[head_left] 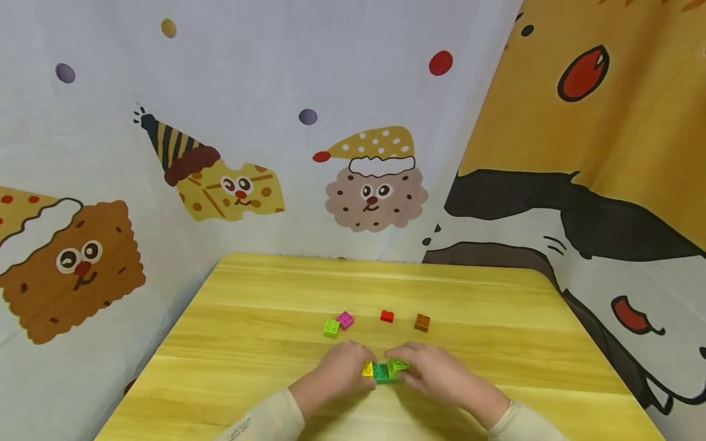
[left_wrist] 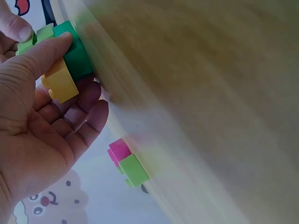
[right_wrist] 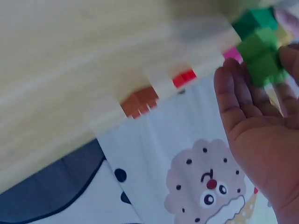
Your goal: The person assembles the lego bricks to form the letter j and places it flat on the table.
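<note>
Above the near middle of the table my two hands meet around a small assembly of toy bricks. A dark green brick [head_left: 380, 372] forms its base, with a yellow brick [left_wrist: 63, 81] at the left end and a light green brick [right_wrist: 264, 67] at the right end. My left hand [head_left: 346, 369] grips the left end, its thumb pressed along the dark green side in the left wrist view. With thumb and fingers, my right hand [head_left: 436, 372] pinches the light green end, where two light green pieces show stacked in the right wrist view.
Farther back on the wooden table [head_left: 265, 318] lie a lime green brick [head_left: 331, 328] and a magenta brick [head_left: 345, 320], side by side. A red brick [head_left: 387, 316] and a brown brick [head_left: 422, 323] stand to their right. A printed curtain [head_left: 248, 92] hangs behind the table.
</note>
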`<state>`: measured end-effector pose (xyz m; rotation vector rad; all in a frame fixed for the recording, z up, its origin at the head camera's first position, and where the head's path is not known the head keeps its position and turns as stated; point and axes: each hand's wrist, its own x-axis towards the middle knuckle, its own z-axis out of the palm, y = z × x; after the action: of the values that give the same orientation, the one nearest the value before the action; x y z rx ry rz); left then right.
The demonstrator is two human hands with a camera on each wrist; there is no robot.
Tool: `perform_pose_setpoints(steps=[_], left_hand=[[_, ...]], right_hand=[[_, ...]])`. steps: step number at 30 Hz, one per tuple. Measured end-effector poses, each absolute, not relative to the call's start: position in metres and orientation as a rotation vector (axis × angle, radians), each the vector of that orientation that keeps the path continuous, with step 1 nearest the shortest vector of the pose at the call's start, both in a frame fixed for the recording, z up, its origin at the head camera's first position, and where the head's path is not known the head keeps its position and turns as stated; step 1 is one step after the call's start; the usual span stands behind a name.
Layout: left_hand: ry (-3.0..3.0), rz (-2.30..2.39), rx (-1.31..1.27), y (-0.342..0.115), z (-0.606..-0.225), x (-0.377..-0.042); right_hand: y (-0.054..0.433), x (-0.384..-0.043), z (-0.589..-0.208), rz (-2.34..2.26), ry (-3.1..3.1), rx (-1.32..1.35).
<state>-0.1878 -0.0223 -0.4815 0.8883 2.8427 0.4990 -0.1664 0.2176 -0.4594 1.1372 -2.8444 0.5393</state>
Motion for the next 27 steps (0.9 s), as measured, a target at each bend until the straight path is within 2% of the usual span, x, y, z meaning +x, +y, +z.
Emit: perform_pose_setpoints(steps=[7,16,27], left_hand=[[2.843,0.494,0.895,-0.022,-0.482,-0.187],[2.825,0.557,0.913,-0.025,-0.481,-0.188],[2.824,0.528,0.964,-0.023,-0.48,-0.195]], right_hand=[[0.216,-0.162,-0.472,0.466,-2.759,1.126],[0.208,-0.166,-0.464,0.27,-2.774,1.121],[0.206,-0.173,-0.459,0.282,-2.825,1.13]])
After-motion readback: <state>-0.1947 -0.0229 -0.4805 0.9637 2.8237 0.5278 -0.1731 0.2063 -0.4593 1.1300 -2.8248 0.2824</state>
